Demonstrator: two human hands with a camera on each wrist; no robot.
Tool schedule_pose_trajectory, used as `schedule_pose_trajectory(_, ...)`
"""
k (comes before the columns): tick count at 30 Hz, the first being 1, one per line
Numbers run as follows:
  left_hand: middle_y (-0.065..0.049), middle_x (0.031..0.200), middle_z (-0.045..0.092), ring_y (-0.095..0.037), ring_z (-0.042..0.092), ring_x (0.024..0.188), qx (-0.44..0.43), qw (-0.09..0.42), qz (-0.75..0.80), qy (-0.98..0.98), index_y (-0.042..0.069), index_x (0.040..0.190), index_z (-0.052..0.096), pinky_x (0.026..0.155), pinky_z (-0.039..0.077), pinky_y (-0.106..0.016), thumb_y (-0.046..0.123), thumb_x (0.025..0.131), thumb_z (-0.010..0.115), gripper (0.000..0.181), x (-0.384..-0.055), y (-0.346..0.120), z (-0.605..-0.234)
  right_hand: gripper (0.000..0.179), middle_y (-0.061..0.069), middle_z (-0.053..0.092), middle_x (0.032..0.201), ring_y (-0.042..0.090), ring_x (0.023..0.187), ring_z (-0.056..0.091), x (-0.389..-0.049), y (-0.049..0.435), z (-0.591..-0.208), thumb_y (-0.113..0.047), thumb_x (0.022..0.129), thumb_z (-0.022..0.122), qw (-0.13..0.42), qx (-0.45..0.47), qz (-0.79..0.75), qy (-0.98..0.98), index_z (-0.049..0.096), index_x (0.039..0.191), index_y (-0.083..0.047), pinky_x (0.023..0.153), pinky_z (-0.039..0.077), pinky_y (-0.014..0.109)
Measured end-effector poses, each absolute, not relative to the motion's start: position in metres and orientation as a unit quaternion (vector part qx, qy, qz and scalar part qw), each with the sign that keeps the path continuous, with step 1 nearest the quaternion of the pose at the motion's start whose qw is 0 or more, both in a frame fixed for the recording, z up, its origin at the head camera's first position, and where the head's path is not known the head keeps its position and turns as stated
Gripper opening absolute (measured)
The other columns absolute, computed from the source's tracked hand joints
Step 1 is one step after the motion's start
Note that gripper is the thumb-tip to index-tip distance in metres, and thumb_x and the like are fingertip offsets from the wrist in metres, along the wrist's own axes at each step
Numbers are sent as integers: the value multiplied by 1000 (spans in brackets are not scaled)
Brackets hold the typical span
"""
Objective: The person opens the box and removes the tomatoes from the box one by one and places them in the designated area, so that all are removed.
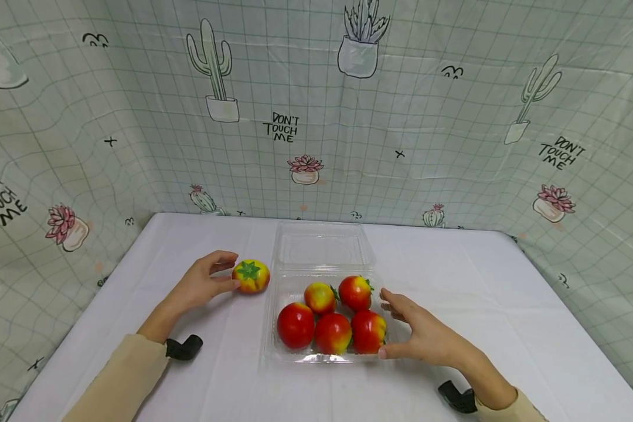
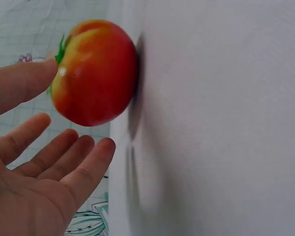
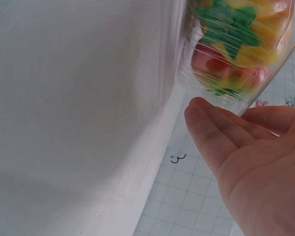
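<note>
A red and yellow tomato (image 1: 251, 276) with a green star-shaped top sits on the table, left of a clear plastic clamshell box (image 1: 270, 337). My left hand (image 1: 200, 286) is beside it; in the left wrist view, the thumb tip meets the green top of the tomato (image 2: 96, 73) while the other fingers stay spread and apart from it. Several tomatoes (image 1: 333, 334) lie in the box's base. Along the box's right side is my right hand (image 1: 427, 334), fingers extended, thumb at the near right corner. Whether it touches the plastic I cannot tell.
The box's clear lid (image 1: 322, 246) lies folded back, away from me. A white cloth covers the table (image 1: 443, 264). Behind and at both sides hangs a checked curtain (image 1: 316, 88) with cactus prints. Black straps (image 1: 186, 348) show at both wrists.
</note>
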State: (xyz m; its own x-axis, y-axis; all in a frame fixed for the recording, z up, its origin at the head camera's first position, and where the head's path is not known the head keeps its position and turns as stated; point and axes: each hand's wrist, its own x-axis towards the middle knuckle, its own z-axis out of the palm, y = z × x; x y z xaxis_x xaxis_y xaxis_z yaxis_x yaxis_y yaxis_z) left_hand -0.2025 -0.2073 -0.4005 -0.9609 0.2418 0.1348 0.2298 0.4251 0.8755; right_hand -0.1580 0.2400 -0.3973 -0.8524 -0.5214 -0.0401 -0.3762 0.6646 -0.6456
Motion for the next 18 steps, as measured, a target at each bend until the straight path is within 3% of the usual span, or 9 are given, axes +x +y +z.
schedule_pose_trajectory(6, -28, 136, 44, -43, 44, 126, 144, 1, 519, 843, -7, 133, 44, 99, 43, -47, 7, 86, 70, 56, -198, -208, -390, 103, 11, 36, 148, 36, 125, 48, -159, 240, -398, -50, 74, 77, 111, -248, -324, 906, 24, 151, -7, 99, 43, 51)
schedule_pose_trajectory(18, -19, 133, 49, -39, 46, 125, 160, -46, 475, 864, -1, 129, 51, 101, 41, -48, 7, 86, 69, 47, -187, -195, -374, 104, 12, 35, 149, 35, 125, 48, -158, 240, -398, -50, 74, 77, 110, -248, -329, 904, 23, 151, -7, 100, 42, 50)
